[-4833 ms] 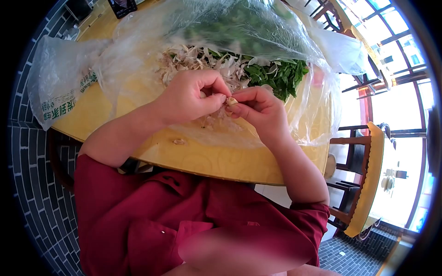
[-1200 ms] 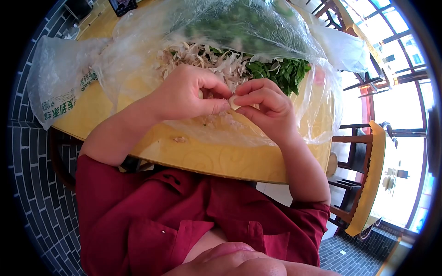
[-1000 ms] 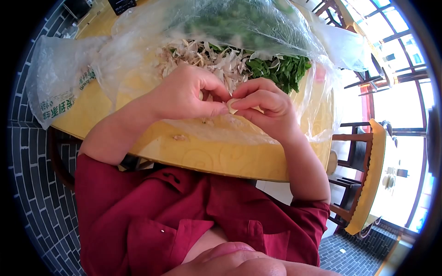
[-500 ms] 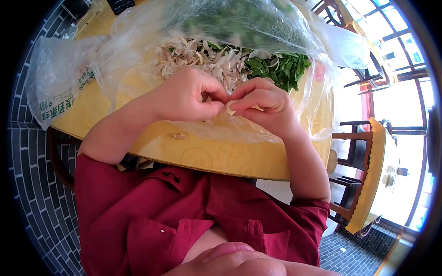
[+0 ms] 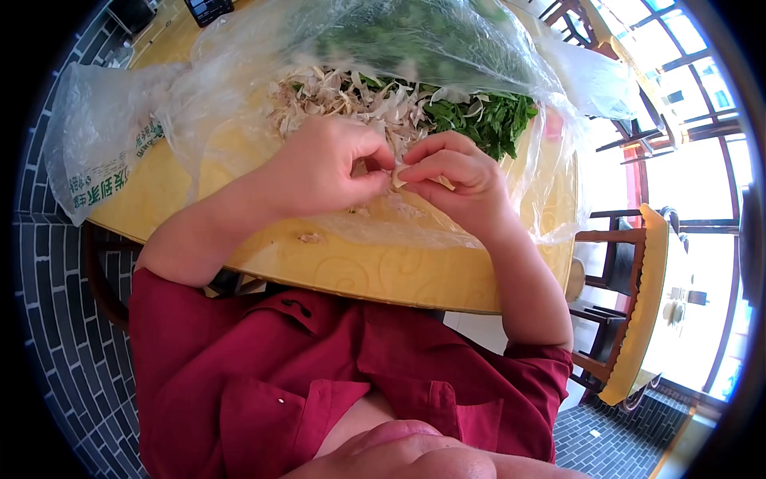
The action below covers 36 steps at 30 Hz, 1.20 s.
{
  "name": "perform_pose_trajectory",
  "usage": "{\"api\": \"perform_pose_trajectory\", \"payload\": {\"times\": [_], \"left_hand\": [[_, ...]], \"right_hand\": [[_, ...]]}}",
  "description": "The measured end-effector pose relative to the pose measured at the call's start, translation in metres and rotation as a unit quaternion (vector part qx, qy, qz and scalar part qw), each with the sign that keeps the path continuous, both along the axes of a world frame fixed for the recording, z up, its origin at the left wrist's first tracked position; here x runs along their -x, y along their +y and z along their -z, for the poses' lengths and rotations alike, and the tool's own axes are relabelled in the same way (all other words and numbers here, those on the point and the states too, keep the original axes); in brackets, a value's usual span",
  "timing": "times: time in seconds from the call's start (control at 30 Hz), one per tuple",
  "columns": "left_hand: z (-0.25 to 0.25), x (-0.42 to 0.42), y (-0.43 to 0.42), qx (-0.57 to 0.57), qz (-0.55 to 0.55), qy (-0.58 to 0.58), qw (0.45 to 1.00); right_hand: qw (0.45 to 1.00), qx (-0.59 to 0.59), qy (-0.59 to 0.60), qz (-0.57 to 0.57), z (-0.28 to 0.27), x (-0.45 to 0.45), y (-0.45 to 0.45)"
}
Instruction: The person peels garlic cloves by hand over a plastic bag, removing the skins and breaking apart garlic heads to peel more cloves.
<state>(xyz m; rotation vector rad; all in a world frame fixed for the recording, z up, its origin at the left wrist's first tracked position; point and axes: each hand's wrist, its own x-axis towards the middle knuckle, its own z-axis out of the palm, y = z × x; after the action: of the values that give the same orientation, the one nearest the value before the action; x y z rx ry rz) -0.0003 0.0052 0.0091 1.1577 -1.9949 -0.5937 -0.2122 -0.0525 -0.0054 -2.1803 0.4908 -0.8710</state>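
Over the worktop (image 5: 375, 275), near the peelings (image 5: 343, 100), I have my left hand (image 5: 331, 168) curled, whether gripping I can't tell; my right hand (image 5: 463, 182) pinches the clove (image 5: 398, 176), small, creamy-pale, partly hidden.

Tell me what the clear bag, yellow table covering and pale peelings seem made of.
Clear bag: thin, glossy plastic film, crinkled, see-through. Yellow table covering: perhaps vinyl or coated fabric, slight sheen, faint swirls. Pale peelings: likely dry plant skin, matt, curled flakes.
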Motion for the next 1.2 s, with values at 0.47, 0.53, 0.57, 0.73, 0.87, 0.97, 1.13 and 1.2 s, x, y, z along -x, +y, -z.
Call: {"api": "perform_pose_trajectory", "payload": {"times": [0.47, 0.53, 0.57, 0.73, 0.87, 0.97, 1.13, 1.2], "left_hand": [[-0.002, 0.009, 0.008, 0.139, -0.014, -0.031, 0.99], [-0.001, 0.009, 0.007, 0.143, -0.005, -0.03, 0.989], [-0.001, 0.009, 0.007, 0.145, -0.001, -0.031, 0.989], [-0.002, 0.009, 0.007, 0.194, 0.002, -0.047, 0.98], [-0.003, 0.009, 0.007, 0.215, 0.0, -0.06, 0.975], [-0.004, 0.009, 0.007, 0.238, 0.001, -0.071, 0.969], [-0.003, 0.008, 0.005, 0.272, -0.014, -0.084, 0.958], [-0.004, 0.004, 0.005, 0.271, -0.029, -0.083, 0.959]], "right_hand": [[0.893, -0.44, -0.079, -0.052, -0.002, -0.008, 0.016], [0.888, -0.449, -0.087, -0.052, -0.002, -0.007, 0.016], [0.885, -0.454, -0.091, -0.052, -0.002, -0.007, 0.016], [0.888, -0.446, -0.096, -0.059, -0.004, -0.005, 0.017], [0.888, -0.447, -0.089, -0.062, -0.006, -0.005, 0.017], [0.89, -0.444, -0.089, -0.059, -0.008, -0.005, 0.018], [0.899, -0.429, -0.087, 0.001, -0.01, -0.007, 0.02], [0.901, -0.423, -0.096, 0.031, -0.01, -0.007, 0.017]]}}
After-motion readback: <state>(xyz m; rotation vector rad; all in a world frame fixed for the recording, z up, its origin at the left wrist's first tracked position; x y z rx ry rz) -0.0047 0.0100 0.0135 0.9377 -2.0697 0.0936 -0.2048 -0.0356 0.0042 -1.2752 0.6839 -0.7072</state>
